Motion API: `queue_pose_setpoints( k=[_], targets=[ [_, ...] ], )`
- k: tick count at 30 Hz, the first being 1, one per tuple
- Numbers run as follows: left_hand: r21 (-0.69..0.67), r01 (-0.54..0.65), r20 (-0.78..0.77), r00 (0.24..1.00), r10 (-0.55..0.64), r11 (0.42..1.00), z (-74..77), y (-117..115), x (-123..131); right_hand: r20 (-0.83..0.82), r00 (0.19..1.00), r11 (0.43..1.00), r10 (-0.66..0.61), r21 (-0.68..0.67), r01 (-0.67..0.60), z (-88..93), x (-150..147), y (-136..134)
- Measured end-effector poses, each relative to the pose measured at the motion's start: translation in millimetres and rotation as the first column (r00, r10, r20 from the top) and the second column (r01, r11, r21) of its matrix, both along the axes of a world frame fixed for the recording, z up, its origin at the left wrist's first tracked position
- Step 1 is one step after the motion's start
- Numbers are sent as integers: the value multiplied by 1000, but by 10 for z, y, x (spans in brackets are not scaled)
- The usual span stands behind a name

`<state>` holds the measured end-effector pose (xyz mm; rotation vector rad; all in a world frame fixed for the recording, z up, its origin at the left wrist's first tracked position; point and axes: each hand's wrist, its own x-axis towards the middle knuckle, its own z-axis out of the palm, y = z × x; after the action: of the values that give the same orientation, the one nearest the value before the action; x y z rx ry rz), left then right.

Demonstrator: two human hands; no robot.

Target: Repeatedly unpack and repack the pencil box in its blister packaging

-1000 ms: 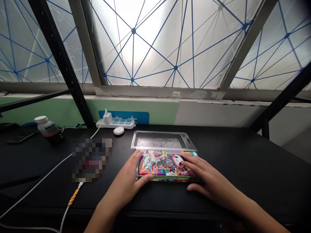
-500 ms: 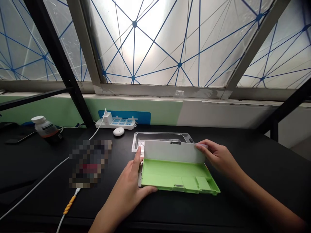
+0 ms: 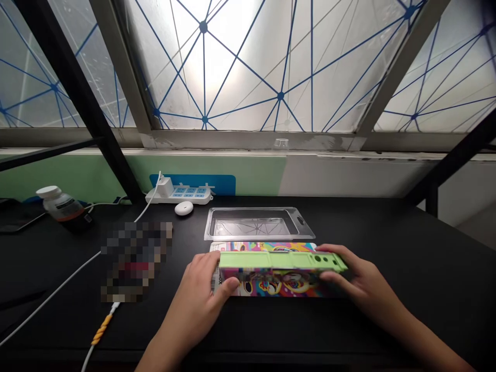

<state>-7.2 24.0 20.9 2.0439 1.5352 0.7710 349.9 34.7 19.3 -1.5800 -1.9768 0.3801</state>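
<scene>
Green-edged and bright with cartoon print, the box (image 3: pixel 277 268) stands on its long side at lower centre of the frame, left hand (image 3: pixel 203 289) and right hand (image 3: pixel 358 281) gripping its ends. Behind it lies the clear plastic tray (image 3: pixel 258 225), holding nothing.

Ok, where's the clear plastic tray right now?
In the head view, the clear plastic tray lies on the black desk just behind the colourful pencil case, in front of the power strip and a little right of it.
</scene>
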Motion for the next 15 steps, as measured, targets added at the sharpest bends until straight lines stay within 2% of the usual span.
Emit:
queue_pose_setpoints(
  k=[3,6,10,12,15],
  targets=[
    [6,4,-34,999,-4,1000,-30,19,10,60,998,998,-34,-50,37,137,-96,103],
    [24,-47,-64,997,49,999,-69,49,17,235,972,998,-17,66,2,257,-217,200],
    [71,-131,-74,988,136,989,-108,74,7,501,865,975,35,173,-140,296,-395,218],
    [91,-152,-46,987,157,984,-116,70,2,547,836,960,43,210,-187,279,-511,181],
    [91,-111,4,994,111,990,-123,49,-3,519,847,944,115,208,-256,257,-748,132]
  ],
)
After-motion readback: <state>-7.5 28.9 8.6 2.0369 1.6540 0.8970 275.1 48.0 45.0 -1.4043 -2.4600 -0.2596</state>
